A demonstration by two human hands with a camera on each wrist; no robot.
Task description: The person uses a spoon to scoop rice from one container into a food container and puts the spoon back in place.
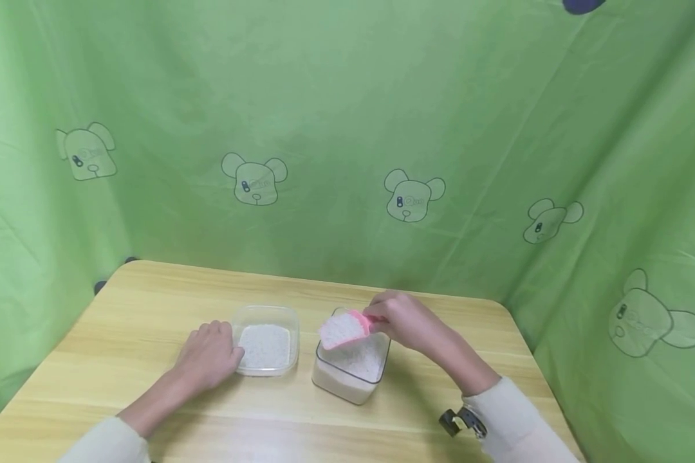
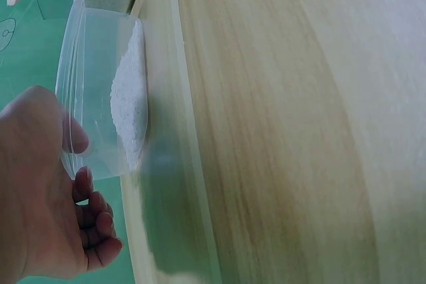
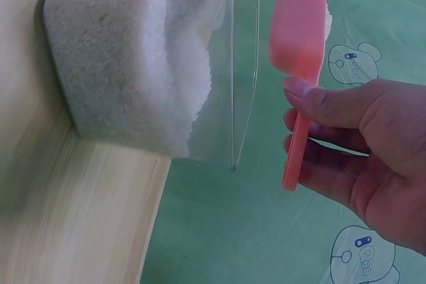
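Observation:
My right hand (image 1: 408, 321) grips the handle of a pink scoop (image 3: 297, 28), which is heaped with white grains (image 1: 340, 329) that look like rice. The scoop is above the opening of a deep clear square canister (image 1: 344, 386), largely filled with the same grains. In the right wrist view, the grains in the canister show a hollowed, sloping surface. To the left sits a low clear plastic container (image 1: 266, 310) with a layer of grains at its bottom. My left hand (image 1: 211, 354) holds this container by its near-left corner, thumb against the wall and the other fingers curled outside.
Both vessels stand on a light wooden table (image 1: 150, 302) with rounded far corners. A green curtain (image 1: 336, 96) with printed bear heads surrounds the back and sides. A dark wrist device (image 1: 463, 422) is at the right sleeve.

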